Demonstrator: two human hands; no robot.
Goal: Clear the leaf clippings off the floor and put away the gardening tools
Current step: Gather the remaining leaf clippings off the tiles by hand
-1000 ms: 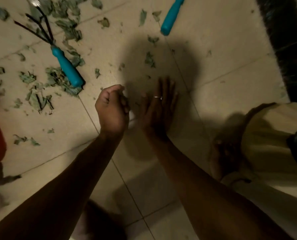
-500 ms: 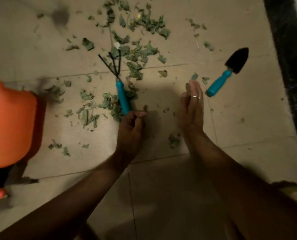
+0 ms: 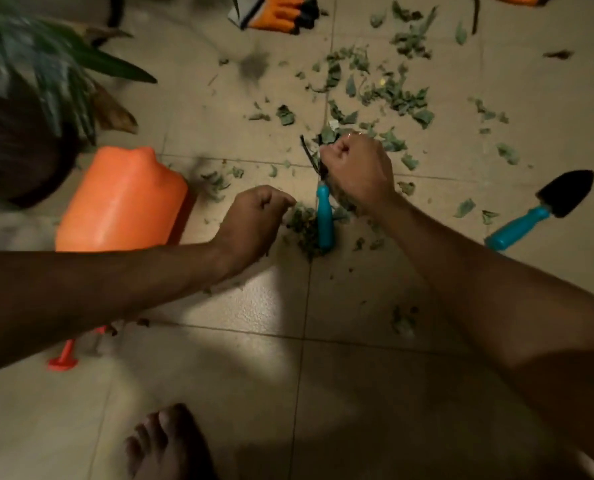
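Note:
Green leaf clippings [image 3: 389, 95] lie scattered over the beige tiled floor, with a small heap [image 3: 302, 228] beside the teal handle of a hand rake [image 3: 324, 216]. My left hand [image 3: 254, 216] is curled at the heap's left edge, fingers pinched into the clippings. My right hand [image 3: 358, 164] is a closed fist over the rake's black tines, and a bit of leaf sticks out of it. A teal-handled black trowel [image 3: 538, 211] lies on the floor to the right, apart from both hands.
An orange plastic can [image 3: 122, 202] lies on its side left of my left hand. A potted plant [image 3: 39, 64] fills the far left. Orange work gloves [image 3: 275, 12] lie at the top. My bare foot [image 3: 171, 441] is at the bottom.
The view swung back and left, showing the plant and gloves. My right hand went from a flat open palm to a closed fist over the rake's tines. My left hand shifted left of the rake handle.

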